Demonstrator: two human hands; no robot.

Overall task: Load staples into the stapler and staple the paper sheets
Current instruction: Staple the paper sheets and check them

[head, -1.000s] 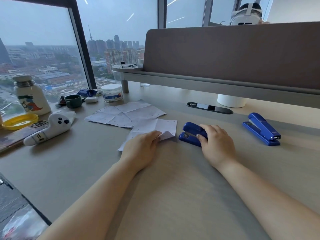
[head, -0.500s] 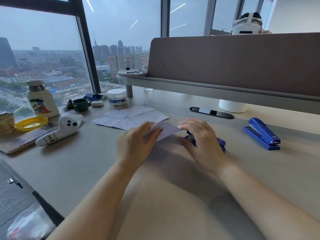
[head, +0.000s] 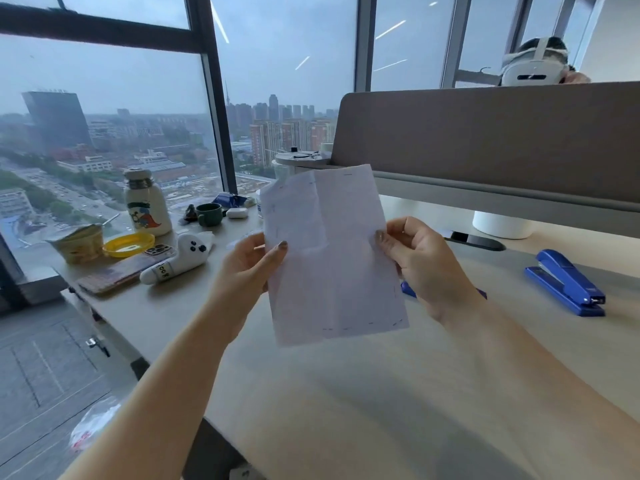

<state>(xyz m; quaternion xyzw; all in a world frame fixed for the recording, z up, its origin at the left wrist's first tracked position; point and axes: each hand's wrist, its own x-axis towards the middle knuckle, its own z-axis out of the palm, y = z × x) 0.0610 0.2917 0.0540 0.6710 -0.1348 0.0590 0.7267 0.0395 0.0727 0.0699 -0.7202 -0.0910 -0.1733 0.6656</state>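
Head view, left hand (head: 251, 263) and right hand (head: 420, 259) pinching paper sheets (head: 330, 258)

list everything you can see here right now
desk: 1, beige, foreground
paper: sheet count unclear, white, creased, held upright
stapler: 1, blue, desk's right side
blue item: 1, blue, by the paper's right edge, mostly hidden
bottle: 1, white with cartoon, by the window
mug: 1, dark green, right of the bottle
earbud case: 1, white, right of the mug
dish: 1, yellow, before the bottle
soft toy: 1, white, desk's left side
phone: 1, patterned case, left of the toy
divider: 1, grey-brown, behind the desk
left hand: 1, pinches the paper's left edge
right hand: 1, pinches its right edge
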